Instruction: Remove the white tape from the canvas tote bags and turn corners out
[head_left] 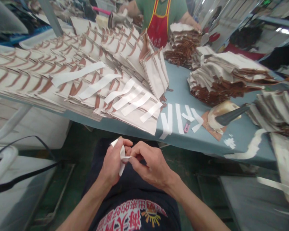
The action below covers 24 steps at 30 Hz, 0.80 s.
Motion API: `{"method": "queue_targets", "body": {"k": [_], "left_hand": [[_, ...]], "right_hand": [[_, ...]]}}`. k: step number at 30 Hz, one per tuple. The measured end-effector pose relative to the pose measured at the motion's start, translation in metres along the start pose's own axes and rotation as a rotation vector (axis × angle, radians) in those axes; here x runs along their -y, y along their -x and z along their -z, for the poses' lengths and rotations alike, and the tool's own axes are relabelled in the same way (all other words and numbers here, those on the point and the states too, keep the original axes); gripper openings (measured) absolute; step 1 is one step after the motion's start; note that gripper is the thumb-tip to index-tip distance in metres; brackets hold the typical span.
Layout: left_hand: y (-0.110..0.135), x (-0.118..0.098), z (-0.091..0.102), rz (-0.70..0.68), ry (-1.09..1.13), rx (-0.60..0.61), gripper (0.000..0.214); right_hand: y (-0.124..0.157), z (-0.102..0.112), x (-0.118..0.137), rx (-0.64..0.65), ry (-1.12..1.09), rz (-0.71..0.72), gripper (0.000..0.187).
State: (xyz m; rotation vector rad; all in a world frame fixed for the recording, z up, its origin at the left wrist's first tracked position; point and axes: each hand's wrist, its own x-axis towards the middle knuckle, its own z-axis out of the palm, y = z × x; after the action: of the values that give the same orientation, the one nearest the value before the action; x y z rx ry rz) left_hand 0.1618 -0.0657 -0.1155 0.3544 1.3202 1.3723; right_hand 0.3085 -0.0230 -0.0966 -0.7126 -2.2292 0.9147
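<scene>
Above my lap, my left hand is closed round a white strip that looks folded over and hangs partly below the fingers. My right hand pinches one end of that same strip between thumb and forefinger. Several similar white strips lie across the overlapping cream panels with brown edges on the table. More strips rest on the blue tabletop, beside a small pink object.
A pot-like container with a dark handle stands on a brown piece to the right. Stacked panels fill the table's right side. Across the table a person in a red apron stands. A white-covered bin is at left.
</scene>
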Motion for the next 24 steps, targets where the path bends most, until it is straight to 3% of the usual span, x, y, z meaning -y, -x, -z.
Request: {"method": "queue_targets", "body": {"k": [5,9,15,19,21,24], "left_hand": [[0.005,0.0,0.005,0.007,-0.049,0.121,0.059],[0.012,0.004,0.008,0.016,-0.048,0.143,0.066],[0.018,0.003,0.001,-0.062,-0.038,0.064,0.076],[0.018,-0.002,0.009,-0.15,-0.045,0.052,0.08],[0.018,0.0,0.02,-0.198,-0.113,0.068,0.078],[0.02,0.009,0.036,-0.133,-0.252,0.143,0.069]], "right_hand": [[-0.01,0.014,-0.004,-0.137,-0.282,-0.291,0.02],[-0.028,0.021,-0.005,-0.207,-0.5,-0.331,0.029],[-0.075,-0.01,0.003,-0.306,-0.767,-0.437,0.037],[-0.117,-0.026,0.003,-0.392,-0.727,-0.417,0.042],[-0.142,-0.024,0.006,-0.456,-0.643,-0.363,0.041],[-0.184,-0.012,0.018,-0.526,-0.473,-0.244,0.039]]}}
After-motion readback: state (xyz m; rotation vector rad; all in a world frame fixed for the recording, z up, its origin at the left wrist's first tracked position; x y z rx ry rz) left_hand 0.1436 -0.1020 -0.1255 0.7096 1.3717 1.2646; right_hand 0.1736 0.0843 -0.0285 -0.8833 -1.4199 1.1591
